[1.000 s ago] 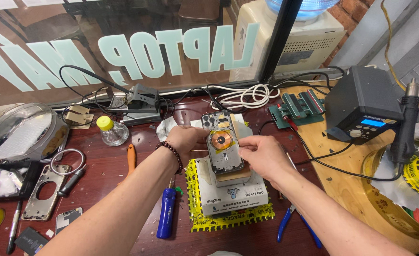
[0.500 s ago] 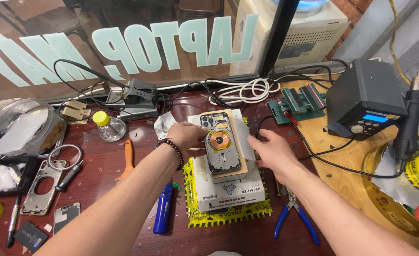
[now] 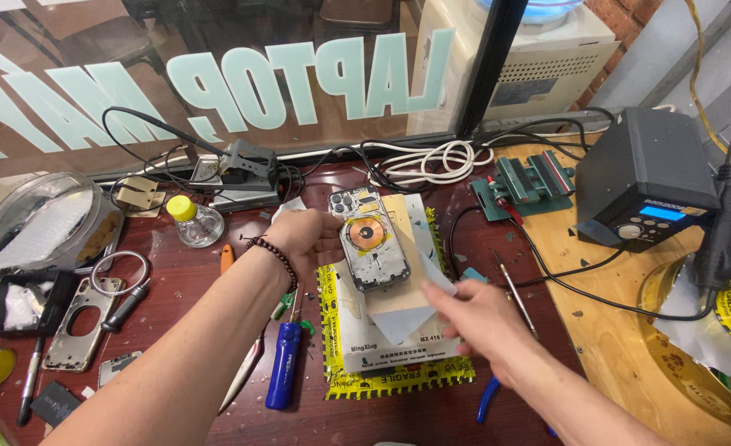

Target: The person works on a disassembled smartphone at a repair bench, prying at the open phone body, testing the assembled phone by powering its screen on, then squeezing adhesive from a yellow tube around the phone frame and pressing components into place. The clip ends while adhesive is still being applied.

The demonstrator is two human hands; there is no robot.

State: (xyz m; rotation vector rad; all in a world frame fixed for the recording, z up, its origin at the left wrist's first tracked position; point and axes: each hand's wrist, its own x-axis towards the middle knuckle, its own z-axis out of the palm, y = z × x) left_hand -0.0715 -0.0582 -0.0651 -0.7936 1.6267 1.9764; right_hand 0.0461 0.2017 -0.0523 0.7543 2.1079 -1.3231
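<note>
1. Dark red-brown wood makes up the counter (image 3: 175, 330); nearest the camera, just left of the white box (image 3: 398, 347), lies a blue-handled screwdriver (image 3: 283, 373).
2. On the near right of the box, the right hand (image 3: 485, 326) hovers with fingers loosely spread and holds nothing, its fingertips near the pale sheet (image 3: 402, 310) that sits on top of the box.
3. The box rests on a yellow taped pad (image 3: 332, 384), and its long side runs away from the camera.
4. On the box's far half lies the phone back housing (image 3: 371, 239), a copper coil ring at its middle, its long axis running near to far, camera end farthest.
5. The left hand (image 3: 303, 239) is nearer to it, curled against its left edge, steadying it.
6. Beyond the box, a small yellow-capped bottle (image 3: 193, 221) stands to the far left, white coiled cable (image 3: 431, 161) behind, a black soldering station (image 3: 650, 186) far right.
</note>
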